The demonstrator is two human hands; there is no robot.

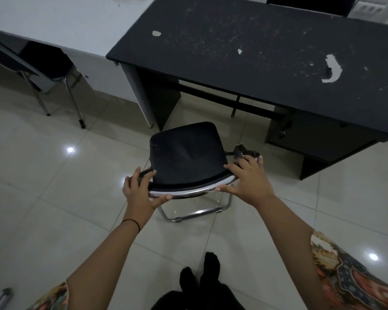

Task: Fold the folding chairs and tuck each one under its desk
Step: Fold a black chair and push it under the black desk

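Observation:
A folding chair (pixel 188 153) with a black padded seat and chrome tube frame stands unfolded on the tiles, in front of the black desk (pixel 255 41) with a scuffed, chipped top. I stand behind the chair. My left hand (pixel 141 191) grips the left end of the backrest's top, fingers over it and thumb on the near chrome rail. My right hand (pixel 246 177) holds the right end, fingers spread over the corner and thumb against the rail. The chair's front legs are hidden beneath the seat.
The desk has a side panel (pixel 157 101) on the left and a drawer unit (pixel 311 135) on the right, with open legroom between. A second chair (pixel 45 61) stands by another desk (pixel 0 52) at far left. My feet in black socks (pixel 199 280) are on glossy tiles.

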